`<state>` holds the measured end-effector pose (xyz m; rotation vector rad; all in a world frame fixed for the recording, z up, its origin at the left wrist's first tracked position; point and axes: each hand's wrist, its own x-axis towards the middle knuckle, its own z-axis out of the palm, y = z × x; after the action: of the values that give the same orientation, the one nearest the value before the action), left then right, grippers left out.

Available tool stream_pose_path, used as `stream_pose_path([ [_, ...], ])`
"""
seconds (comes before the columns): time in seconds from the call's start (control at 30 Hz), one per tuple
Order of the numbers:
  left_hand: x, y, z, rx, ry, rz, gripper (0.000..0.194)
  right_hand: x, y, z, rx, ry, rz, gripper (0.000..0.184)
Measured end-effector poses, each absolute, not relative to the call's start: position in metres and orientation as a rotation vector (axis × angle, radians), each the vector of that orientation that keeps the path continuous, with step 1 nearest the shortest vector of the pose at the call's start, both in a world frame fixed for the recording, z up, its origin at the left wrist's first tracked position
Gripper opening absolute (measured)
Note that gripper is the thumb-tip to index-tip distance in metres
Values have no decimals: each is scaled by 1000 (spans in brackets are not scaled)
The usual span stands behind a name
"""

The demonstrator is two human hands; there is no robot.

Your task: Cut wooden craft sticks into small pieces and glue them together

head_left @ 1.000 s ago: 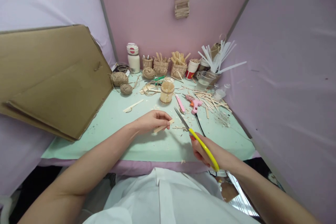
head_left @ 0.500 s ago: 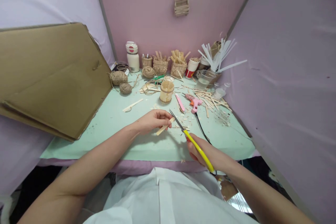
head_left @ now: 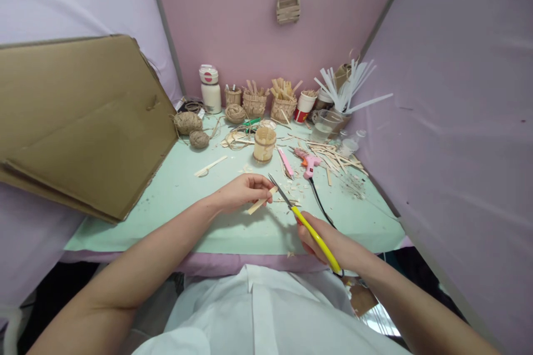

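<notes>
Between the thumb and fingers of my left hand [head_left: 249, 191] is a flat pale wooden strip [head_left: 257, 207], slanting down to the left above the table. My right hand [head_left: 316, 233] is closed around the yellow handles of a pair of scissors [head_left: 313, 236]. Their metal blades point up and left, at the upper end of the strip beside my left fingertips. Whether the blades touch the wood I cannot tell. Beyond my hands stands a small round wooden cup [head_left: 264, 145] with brown bands. A pink craft knife [head_left: 286, 163] lies to its right.
A pink glue gun [head_left: 310, 162] with a black cord lies right of the knife, near a pile of thin wooden strips [head_left: 333, 156]. Twine balls [head_left: 188, 123], stick-filled baskets [head_left: 255, 105] and a white bottle [head_left: 211, 94] line the back. A large cardboard sheet [head_left: 91, 122] leans at left.
</notes>
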<state>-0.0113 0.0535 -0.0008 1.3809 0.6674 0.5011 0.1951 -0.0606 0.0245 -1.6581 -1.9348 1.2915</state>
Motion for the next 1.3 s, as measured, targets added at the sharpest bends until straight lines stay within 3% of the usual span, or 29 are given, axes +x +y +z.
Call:
stream_pose_path([
  [0.4,-11,53,0,1374,691,486,25,198,-61,23,-1633,-1936,1346,31],
  [0.63,-11,53,0,1357,690,474,26,198,-62,23,-1591,-1899,1411,43],
  [0.83,-10,52,1,1301,694,455,29,198,-63,18,-1616,-1816,1455,39],
  [1.0,-8,50,1,1280,670,424,29,195,-51,13,-1680,-1681,1279,28],
  [1.3,0,42,-4,1319,567,353,26,175,-22,6,-1442,-1355,1145,36],
])
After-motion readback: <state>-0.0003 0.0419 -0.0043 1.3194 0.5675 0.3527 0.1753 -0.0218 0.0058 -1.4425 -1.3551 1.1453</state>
